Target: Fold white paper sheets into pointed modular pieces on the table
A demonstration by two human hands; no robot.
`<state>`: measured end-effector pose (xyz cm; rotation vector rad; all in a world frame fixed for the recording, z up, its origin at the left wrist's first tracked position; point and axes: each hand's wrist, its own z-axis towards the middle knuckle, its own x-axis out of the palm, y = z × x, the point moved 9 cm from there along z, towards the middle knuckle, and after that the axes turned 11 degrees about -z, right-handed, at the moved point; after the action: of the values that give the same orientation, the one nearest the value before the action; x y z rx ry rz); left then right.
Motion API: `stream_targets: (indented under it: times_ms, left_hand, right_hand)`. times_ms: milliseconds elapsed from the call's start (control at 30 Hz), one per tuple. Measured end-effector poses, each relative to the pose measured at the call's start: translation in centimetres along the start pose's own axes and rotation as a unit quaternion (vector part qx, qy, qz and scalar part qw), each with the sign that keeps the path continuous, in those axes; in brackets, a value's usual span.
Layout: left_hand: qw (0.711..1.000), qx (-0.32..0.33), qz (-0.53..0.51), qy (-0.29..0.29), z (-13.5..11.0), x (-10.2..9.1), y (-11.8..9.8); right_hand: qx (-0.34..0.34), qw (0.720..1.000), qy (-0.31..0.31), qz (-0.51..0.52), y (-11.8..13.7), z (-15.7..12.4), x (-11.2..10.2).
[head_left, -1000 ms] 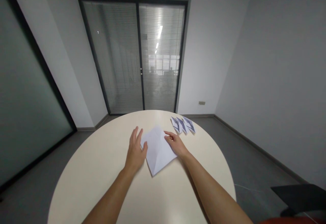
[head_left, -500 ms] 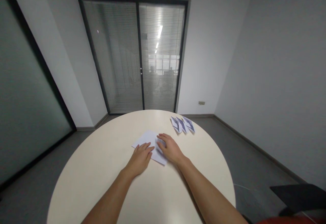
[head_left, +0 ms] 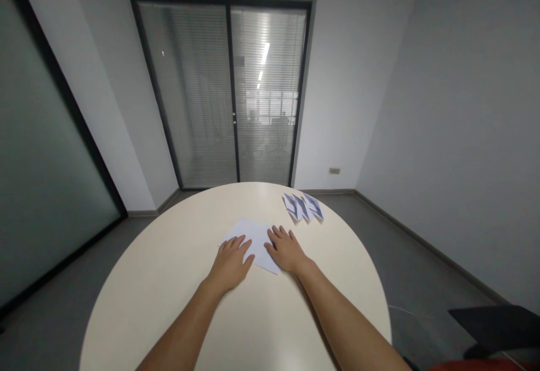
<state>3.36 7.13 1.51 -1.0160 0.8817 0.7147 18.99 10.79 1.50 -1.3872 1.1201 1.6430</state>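
A white sheet of paper point(head_left: 257, 247) lies flat on the round, cream-coloured table point(head_left: 169, 258), turned at an angle to me. My left hand point(head_left: 231, 263) rests palm down over its left part, fingers spread. On the opposite side my right hand point(head_left: 287, 249) lies palm down on the right edge, its fingers also apart. Both hands cover some of the sheet's edges. Neither hand grips the paper.
Three folded paper pieces point(head_left: 302, 208) sit side by side near the table's far right edge. Beyond the table stands a glazed door with blinds point(head_left: 194, 106). A dark chair part point(head_left: 498, 326) shows at the lower right.
My right hand has moved slightly right and flattened; its thumb and fingers were more curled over the paper. The sheet's right part now lies flatter. The left thumb has spread out from the fingers.
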Motion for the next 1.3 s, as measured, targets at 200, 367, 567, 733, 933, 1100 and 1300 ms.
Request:
stream_targets:
  times_ms: [200,367,567,733,933,1100,1300]
  left_hand:
    - [0.999,0.009,-0.028,-0.019,0.0,-0.4,-0.1]
    - [0.999,-0.035,-0.019,0.034,0.1,0.9,0.8]
    - [0.997,-0.051,0.009,0.049,0.0,0.9,1.6]
    - [0.996,-0.085,0.036,0.02,-0.1,0.4,2.8]
    - [0.995,-0.099,0.026,-0.019,0.1,-0.6,3.7]
    - [0.997,-0.046,-0.021,-0.062,0.5,-1.7,3.2]
    - [0.992,0.01,-0.123,0.034,0.3,0.1,1.0]
  right_hand:
    - [-0.099,0.993,-0.027,0.052,2.2,-0.4,-0.3]
    - [-0.139,0.989,0.013,0.049,3.4,-0.8,0.2]
    - [-0.06,0.998,0.005,0.026,0.8,-0.3,0.0]
    - [-0.11,0.992,-0.026,0.061,1.3,-0.3,-0.5]
    - [-0.155,0.984,0.04,0.075,2.7,-0.9,-0.1]
    - [-0.151,0.985,0.055,0.068,2.7,-1.2,-0.3]
    - [-0.131,0.989,0.038,0.054,2.2,-1.2,-0.6]
